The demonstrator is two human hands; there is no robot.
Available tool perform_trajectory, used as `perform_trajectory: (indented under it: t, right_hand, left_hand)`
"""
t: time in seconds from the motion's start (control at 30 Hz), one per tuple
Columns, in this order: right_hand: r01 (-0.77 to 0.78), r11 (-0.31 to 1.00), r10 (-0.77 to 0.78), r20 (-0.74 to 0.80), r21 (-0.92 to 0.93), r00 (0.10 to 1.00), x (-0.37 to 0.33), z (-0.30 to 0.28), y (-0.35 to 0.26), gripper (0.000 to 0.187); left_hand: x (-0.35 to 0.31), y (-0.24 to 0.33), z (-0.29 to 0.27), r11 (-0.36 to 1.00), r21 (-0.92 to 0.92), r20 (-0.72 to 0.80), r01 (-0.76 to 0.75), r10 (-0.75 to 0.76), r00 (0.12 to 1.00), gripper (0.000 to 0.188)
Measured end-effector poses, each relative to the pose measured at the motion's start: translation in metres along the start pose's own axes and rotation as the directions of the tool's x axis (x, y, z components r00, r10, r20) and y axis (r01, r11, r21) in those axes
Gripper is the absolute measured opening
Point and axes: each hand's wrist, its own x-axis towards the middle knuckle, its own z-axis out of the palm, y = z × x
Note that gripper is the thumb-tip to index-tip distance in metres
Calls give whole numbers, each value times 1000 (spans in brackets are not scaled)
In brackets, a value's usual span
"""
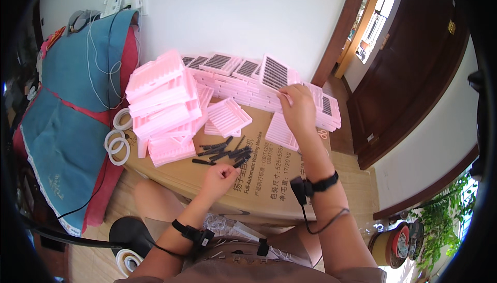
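My right hand point(299, 108) grips the lower edge of a pink tray filled with rows of dark strips point(275, 73), raised in front of the stacked trays. Below that hand an empty pink ridged tray point(281, 132) lies on the cardboard box point(259, 179). My left hand point(221, 178) is closed with fingers curled, just in front of a loose pile of black strips point(222, 152); whether anything is inside it is hidden. Beyond the strips rests another pink ridged tray point(228, 117), overlapping one beneath it.
Empty pink trays point(163, 96) are heaped unevenly at the left. Filled trays point(220, 63) stand stacked along the wall. White tape rings point(117, 147) sit at the box's left edge, beside a blue-draped object point(67, 107). Pink-handled scissors point(322, 134) lie at the right edge.
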Motion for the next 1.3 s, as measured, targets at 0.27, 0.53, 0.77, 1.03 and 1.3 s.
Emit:
perform_trajectory:
  t: [0.27,0.53,0.77,1.03,1.3]
  right_hand:
    - [98,981,-87,73,-169,994,83,173,-11,5]
    - [47,927,63,276,-373,959,98,238,8,11]
    - [72,957,7,271,-281,963,85,179,18,13]
    - [-29,922,280,613,-386,738,3,37,95,17]
    - [89,923,218,699,-375,681,-125,16,94,16]
  left_hand:
    - [-3,8,-6,988,147,22,49,-53,998,31]
    - [-1,10,-8,964,265,18,-5,0,1000,29]
    - [-2,14,-9,976,216,11,15,-17,1000,28]
    - [-3,10,-6,991,131,-11,20,-18,1000,26]
    - [-3,9,-4,987,159,0,-1,1,1000,23]
